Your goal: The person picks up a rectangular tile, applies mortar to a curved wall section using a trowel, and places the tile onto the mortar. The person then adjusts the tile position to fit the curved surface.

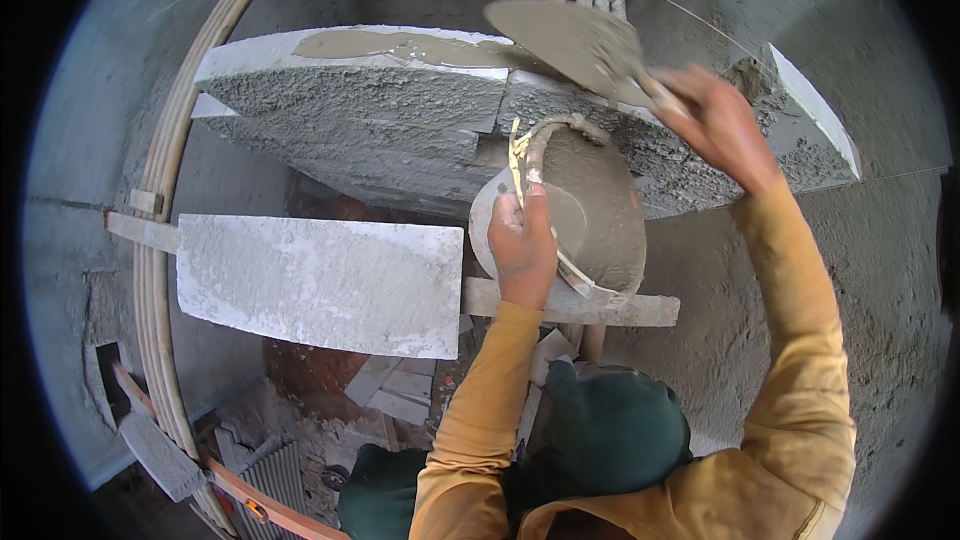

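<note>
My right hand (722, 127) is closed around the handle of a pointed trowel (570, 38), its broad blade smeared with wet grey mortar and slightly blurred. The blade is over the top of a low wall of blocks (370, 100), toward its right part. Grey mortar (400, 46) coats part of the wall's white top. Closer in, my left hand (524, 245) grips the rim of a mortar-caked bucket (484, 222), which tilts beside the wall. Wet mortar (612, 205) lines its right inner side. A pale frayed strip (518, 155) sticks up at the rim.
A large pale block (320, 285) rests on a plank (645, 310) to the left of the bucket. Bamboo poles (160, 170) rise on the left, and a thin string (660, 2) crosses above the wall. An orange spirit level (275, 507) and broken tiles (400, 385) are below.
</note>
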The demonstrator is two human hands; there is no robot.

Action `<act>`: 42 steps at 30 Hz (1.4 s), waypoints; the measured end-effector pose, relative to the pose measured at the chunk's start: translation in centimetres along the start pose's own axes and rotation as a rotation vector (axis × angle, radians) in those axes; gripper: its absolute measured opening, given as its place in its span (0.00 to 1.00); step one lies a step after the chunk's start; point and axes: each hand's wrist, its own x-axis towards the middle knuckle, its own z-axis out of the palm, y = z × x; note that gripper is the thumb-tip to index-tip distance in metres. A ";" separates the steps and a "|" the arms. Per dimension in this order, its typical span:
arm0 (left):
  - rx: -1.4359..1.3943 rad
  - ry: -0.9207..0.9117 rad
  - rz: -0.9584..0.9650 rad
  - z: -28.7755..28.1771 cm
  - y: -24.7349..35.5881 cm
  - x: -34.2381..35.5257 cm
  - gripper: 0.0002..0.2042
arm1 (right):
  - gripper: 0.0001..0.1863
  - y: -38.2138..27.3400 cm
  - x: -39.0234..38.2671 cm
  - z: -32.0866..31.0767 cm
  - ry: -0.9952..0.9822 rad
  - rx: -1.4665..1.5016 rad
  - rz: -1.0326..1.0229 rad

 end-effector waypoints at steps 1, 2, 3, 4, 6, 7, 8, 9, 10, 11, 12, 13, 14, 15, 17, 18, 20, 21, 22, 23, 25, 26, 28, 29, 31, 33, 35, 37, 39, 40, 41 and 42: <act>0.008 0.001 0.012 0.0 0.0 0.0 0.15 | 0.22 0.7 -2.6 -1.1 -0.083 0.205 0.137; 0.015 0.005 0.022 0.0 0.0 0.0 0.15 | 0.23 1.5 -5.2 -2.0 -0.167 0.428 0.259; 0.024 0.009 0.033 0.0 0.1 -0.1 0.15 | 0.22 2.1 -7.6 -2.6 -0.260 0.461 0.386; -0.007 0.015 -0.007 0.0 0.1 -0.2 0.14 | 0.22 2.8 -9.6 -3.0 -0.346 0.544 0.503; -0.071 -0.015 -0.065 0.2 0.4 -0.5 0.14 | 0.20 2.9 -12.2 -0.5 -0.387 0.508 0.526; -0.061 0.000 -0.103 0.3 0.5 -0.5 0.14 | 0.19 2.8 -12.9 1.0 -0.411 0.288 0.367; -0.060 -0.003 -0.111 0.4 0.6 -0.6 0.13 | 0.17 2.4 -13.4 2.8 -0.502 0.078 0.322; -0.064 0.002 -0.092 0.5 0.7 -0.6 0.13 | 0.16 1.9 -13.6 4.9 -0.594 -0.126 0.318; -0.034 -0.006 -0.092 0.6 0.7 -0.6 0.13 | 0.13 1.2 -13.5 7.3 -0.571 -0.109 0.273; -0.010 -0.003 -0.066 0.7 0.7 -0.6 0.13 | 0.12 1.0 -13.3 9.2 -0.692 -0.136 0.207; 0.014 0.004 -0.041 0.8 0.8 -0.6 0.13 | 0.11 1.0 -13.2 10.7 -0.703 -0.099 0.160; 0.027 -0.021 -0.035 0.8 0.8 -0.7 0.13 | 0.11 1.2 -13.0 11.8 -0.697 -0.016 0.080; 0.052 -0.027 -0.047 0.8 0.8 -0.7 0.12 | 0.12 1.7 -12.8 12.4 -0.726 0.072 0.142; 0.079 -0.030 -0.062 0.7 0.8 -0.8 0.12 | 0.13 2.4 -12.8 12.3 -0.757 0.197 0.183; 0.098 -0.033 -0.080 0.5 0.7 -0.7 0.12 | 0.20 4.3 -12.9 10.6 -0.894 0.628 0.436; 0.090 -0.035 -0.086 0.3 0.7 -0.7 0.12 | 0.21 5.0 -13.2 9.2 -0.863 0.731 0.492; 0.068 -0.030 -0.080 0.2 0.4 -0.6 0.12 | 0.23 5.9 -14.0 5.5 -0.796 0.958 0.570; 0.054 -0.024 -0.066 0.2 0.3 -0.5 0.12 | 0.22 6.3 -14.1 3.5 -0.721 0.930 0.643; 0.028 -0.025 -0.065 0.2 0.1 -0.4 0.12 | 0.21 6.5 -14.1 1.6 -0.647 0.947 0.656; 0.045 -0.011 -0.036 0.2 -0.1 -0.3 0.12 | 0.21 6.5 -14.2 0.1 -0.524 0.826 0.616; 0.044 0.008 -0.022 0.2 -0.4 -0.1 0.14 | 0.21 5.7 -14.1 -1.5 -0.273 0.601 0.519; 0.034 -0.001 -0.034 0.2 -0.6 -0.1 0.14 | 0.22 5.2 -14.1 -1.5 -0.226 0.447 0.473; -0.018 -0.004 -0.122 0.2 -0.8 -0.1 0.14 | 0.24 3.7 -14.3 -0.1 -0.115 0.080 0.475; -0.003 -0.013 -0.068 0.2 -0.8 -0.1 0.14 | 0.27 3.2 -14.3 1.1 -0.172 0.072 0.570; -0.010 -0.014 -0.039 0.1 -0.7 -0.2 0.14 | 0.27 2.4 -14.7 3.4 -0.105 -0.059 0.514; 0.016 -0.023 -0.050 0.1 -0.6 -0.2 0.13 | 0.27 2.2 -15.4 4.8 -0.071 -0.082 0.521; 0.023 -0.037 -0.058 0.2 -0.5 -0.3 0.12 | 0.27 2.3 -16.1 5.1 -0.085 -0.081 0.513; 0.029 -0.036 -0.081 0.4 -0.4 -0.3 0.12 | 0.26 2.6 -16.8 4.2 -0.081 -0.025 0.518; 0.015 -0.050 -0.041 0.5 -0.5 -0.3 0.13 | 0.25 2.8 -17.2 2.6 -0.020 0.092 0.481; 0.005 -0.046 -0.071 0.5 -0.6 -0.3 0.13 | 0.24 2.8 -17.3 1.8 -0.046 0.129 0.440; 0.023 -0.049 -0.027 0.5 -0.8 -0.3 0.13 | 0.24 2.7 -17.6 0.8 -0.051 0.177 0.374; 0.040 -0.051 -0.008 0.5 -0.9 -0.2 0.13 | 0.24 2.6 -17.7 0.0 -0.102 0.224 0.352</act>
